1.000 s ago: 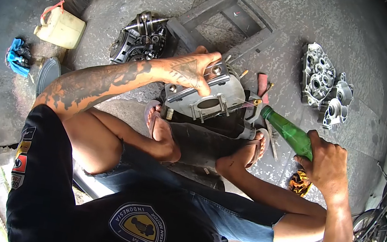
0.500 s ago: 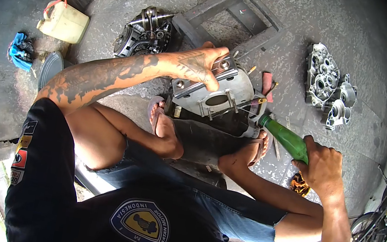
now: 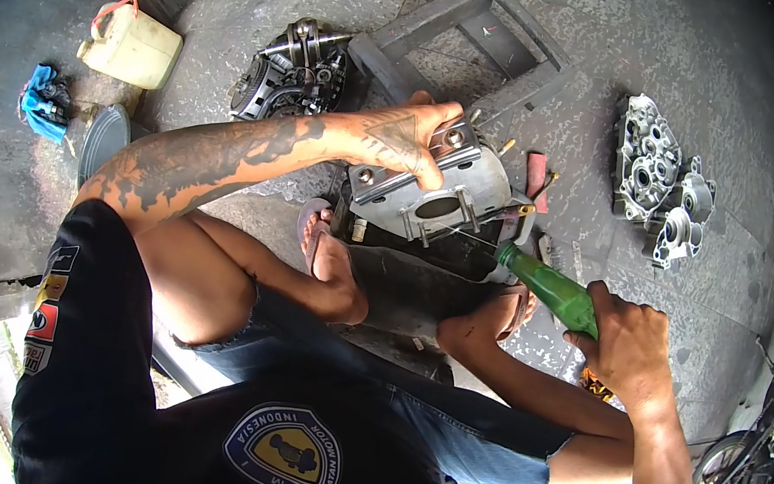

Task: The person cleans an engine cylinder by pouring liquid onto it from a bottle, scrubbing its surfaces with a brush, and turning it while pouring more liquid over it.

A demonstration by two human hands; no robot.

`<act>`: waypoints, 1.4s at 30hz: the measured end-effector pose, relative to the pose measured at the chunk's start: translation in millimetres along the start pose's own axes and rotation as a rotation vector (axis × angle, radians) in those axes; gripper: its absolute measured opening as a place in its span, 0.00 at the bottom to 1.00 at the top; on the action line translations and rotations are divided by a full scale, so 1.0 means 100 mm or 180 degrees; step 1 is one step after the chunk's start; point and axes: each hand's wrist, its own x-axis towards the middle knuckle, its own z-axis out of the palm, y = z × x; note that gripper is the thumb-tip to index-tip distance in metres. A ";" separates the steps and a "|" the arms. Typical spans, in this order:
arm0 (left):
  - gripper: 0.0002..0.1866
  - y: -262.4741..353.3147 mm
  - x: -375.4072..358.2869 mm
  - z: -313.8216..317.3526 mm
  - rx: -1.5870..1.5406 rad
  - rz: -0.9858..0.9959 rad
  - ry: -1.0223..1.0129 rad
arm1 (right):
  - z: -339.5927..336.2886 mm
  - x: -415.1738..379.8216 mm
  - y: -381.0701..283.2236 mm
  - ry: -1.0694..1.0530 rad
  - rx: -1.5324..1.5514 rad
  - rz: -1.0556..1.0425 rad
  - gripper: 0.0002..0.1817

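The engine block is gripped at its top edge by the left hand, while a green bottle is clasped by the right hand, its mouth just beside the block's edge.

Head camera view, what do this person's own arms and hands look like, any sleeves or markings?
Both arms are bare to the short sleeves of a black T-shirt. The left hand has a dark triangular tattoo on its back, and dark patchy tattoos run up that forearm to the elbow. The right hand and its forearm show no tattoos, gloves, rings or watch.
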 end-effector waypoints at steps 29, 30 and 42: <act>0.39 -0.04 -0.01 -0.01 -0.0104 0.0102 0.0162 | -0.48 0.04 -0.29 0.0210 0.0095 -0.0052 0.27; 0.35 -0.04 0.00 -0.03 -0.0318 -0.0021 -0.0066 | -0.49 0.05 -0.31 0.0204 0.0103 -0.0058 0.27; 0.29 -0.02 -0.06 -0.06 -0.0388 0.0165 0.0042 | -0.47 0.08 -0.36 0.0036 -0.0033 -0.0079 0.27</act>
